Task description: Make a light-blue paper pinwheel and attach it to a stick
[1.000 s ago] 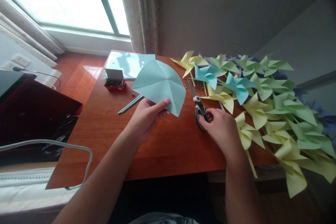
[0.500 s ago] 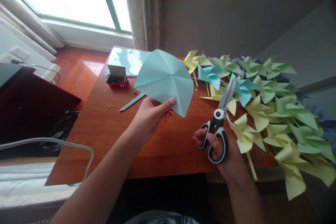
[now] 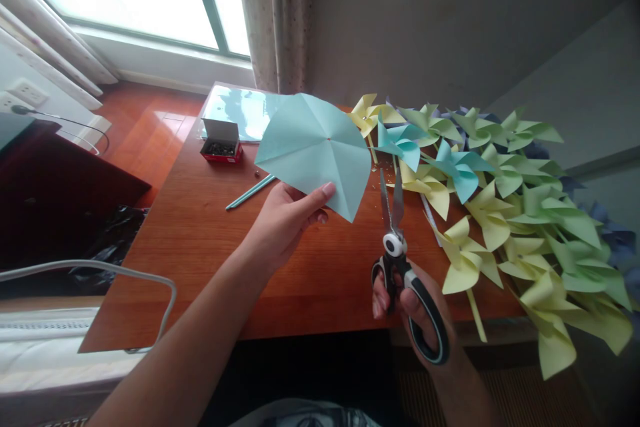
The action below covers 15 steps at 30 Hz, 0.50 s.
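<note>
My left hand point(image 3: 295, 217) pinches the lower edge of a creased light-blue paper piece point(image 3: 320, 147), thumb on top. The paper has rounded outer edges, fold lines meeting at its middle and a small red dot there. In my right hand point(image 3: 415, 300) is a pair of scissors point(image 3: 395, 247) with black and white handles. Its blades stand apart, pointing away from me, a little right of the paper and not touching it. Fingers and thumb are through the handle loops.
Several yellow, green and blue paper pinwheels point(image 3: 465, 253) cover the table's right side. A small red box point(image 3: 221, 147) of small dark pieces stands at the back left, near thin blue sticks point(image 3: 250, 192) and a shiny blue pack point(image 3: 245, 110). A grey cable point(image 3: 100, 267) crosses the table's left edge.
The scissors have swung left towards the paper, and their blades have opened. My left hand and the paper have hardly moved.
</note>
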Motion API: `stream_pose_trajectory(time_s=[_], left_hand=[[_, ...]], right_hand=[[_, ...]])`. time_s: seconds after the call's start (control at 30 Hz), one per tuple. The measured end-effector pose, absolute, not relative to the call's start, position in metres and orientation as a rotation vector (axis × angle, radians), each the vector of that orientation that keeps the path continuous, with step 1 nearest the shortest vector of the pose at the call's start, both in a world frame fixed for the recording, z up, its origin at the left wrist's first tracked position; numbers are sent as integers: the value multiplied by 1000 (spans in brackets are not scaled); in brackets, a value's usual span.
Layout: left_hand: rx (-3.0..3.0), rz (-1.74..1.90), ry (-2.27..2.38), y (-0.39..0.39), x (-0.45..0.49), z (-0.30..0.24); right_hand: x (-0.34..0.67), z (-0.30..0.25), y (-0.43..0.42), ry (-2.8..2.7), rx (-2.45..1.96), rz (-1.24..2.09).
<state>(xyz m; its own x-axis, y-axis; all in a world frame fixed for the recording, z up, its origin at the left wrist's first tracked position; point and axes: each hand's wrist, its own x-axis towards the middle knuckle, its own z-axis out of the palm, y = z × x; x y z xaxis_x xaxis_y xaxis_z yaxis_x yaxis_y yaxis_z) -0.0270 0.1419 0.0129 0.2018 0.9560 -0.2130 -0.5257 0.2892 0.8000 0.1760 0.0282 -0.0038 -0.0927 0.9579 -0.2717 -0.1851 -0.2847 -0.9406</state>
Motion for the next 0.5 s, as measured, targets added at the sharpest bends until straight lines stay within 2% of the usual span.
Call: stream_pose_trajectory(time_s=[0.5], left_hand=[[570, 1227, 786, 143, -25, 14]], right_hand=[[170, 1, 18, -903, -1194, 1859]])
